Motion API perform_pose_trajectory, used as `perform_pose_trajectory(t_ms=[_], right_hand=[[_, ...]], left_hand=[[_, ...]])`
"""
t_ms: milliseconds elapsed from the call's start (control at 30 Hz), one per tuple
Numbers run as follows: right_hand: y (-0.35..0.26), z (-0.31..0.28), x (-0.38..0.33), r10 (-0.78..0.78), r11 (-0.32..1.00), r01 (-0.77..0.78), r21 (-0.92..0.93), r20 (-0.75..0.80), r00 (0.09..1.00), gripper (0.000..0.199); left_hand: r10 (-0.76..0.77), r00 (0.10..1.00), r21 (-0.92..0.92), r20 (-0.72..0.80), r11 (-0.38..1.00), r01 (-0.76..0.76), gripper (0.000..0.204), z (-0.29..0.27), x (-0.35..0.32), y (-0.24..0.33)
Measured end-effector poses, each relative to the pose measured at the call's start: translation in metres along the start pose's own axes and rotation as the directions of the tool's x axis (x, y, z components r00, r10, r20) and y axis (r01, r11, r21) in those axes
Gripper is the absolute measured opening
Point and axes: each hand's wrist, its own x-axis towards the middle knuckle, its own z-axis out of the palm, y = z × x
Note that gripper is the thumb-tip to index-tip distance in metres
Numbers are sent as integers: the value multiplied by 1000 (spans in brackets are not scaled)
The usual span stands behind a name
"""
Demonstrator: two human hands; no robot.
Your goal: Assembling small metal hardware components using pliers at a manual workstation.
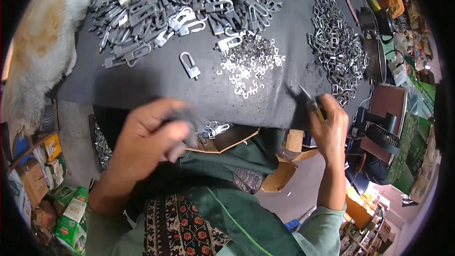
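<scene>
My left hand (159, 135) is closed around a dark grey piece (189, 137), too smeared by motion to name, in front of the table's near edge. Over the right part of the dark table, my right hand (329, 121) grips a slim tool with a yellow handle (320, 114) and a thin metal tip. One silvery snap hook (190, 65) lies by itself between the hands. Beyond it rises a big heap of snap hooks (175, 9). Small C-shaped clips (247, 68) are scattered beside that heap. Rectangular wire loops (337, 47) form another pile at the right.
An open cardboard box (227, 148) with metal hooks inside sits at my lap under the table edge. A furry animal (42, 42) lies along the table's left side. Dark pans (374, 59) and a small black fan (383, 132) stand on the right.
</scene>
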Motion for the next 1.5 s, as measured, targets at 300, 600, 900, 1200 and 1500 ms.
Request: perform_pose_trajectory(t_ms=[300,600,900,1200,1500], right_hand=[[-85,23,-24,-199,580,2,815,139,970,15],[-66,26,-22,-605,684,504,527,24,796,16],[-76,14,-34,-220,501,-424,755,584,781,30],[-33,-7,30,-422,877,402,-264,-23,906,35],[-29,-15,73,-681,648,651,-396,83,728,36]], left_hand=[[8,973,150,229,988,-44,15,38,0,-37],[76,881,548,467,757,-356,11,33,0,-33],[373,784,644,496,448,-620,16,39,-6,-49],[-367,870,313,329,912,266,20,21,-6,-27],[25,887,357,461,910,-211,18,18,-1,-49]])
